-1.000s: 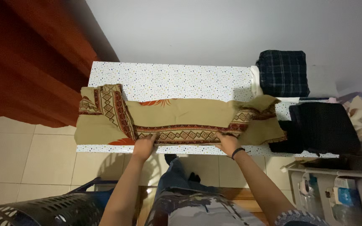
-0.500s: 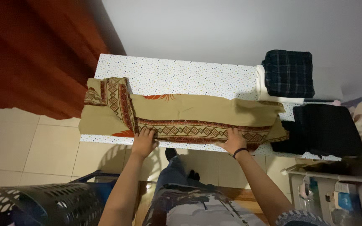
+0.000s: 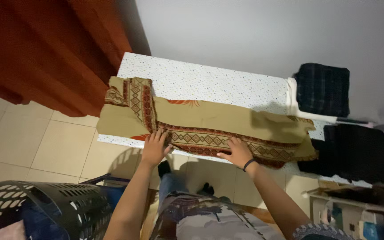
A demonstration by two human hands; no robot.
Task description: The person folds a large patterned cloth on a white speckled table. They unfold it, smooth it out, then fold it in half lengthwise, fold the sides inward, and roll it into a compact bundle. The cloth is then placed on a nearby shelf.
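From the head camera, a tan cloth point(image 3: 210, 122) with red patterned borders lies folded lengthwise across the speckled white worktop point(image 3: 210, 82). The left hand point(image 3: 155, 146) and right hand point(image 3: 236, 152) press flat on its near edge, each grip open, fingers spread, clasping nothing.

A few small boxy packages point(image 3: 370, 224) in blue and white sit at the bottom right corner, low beside the table, too blurred to tell apart
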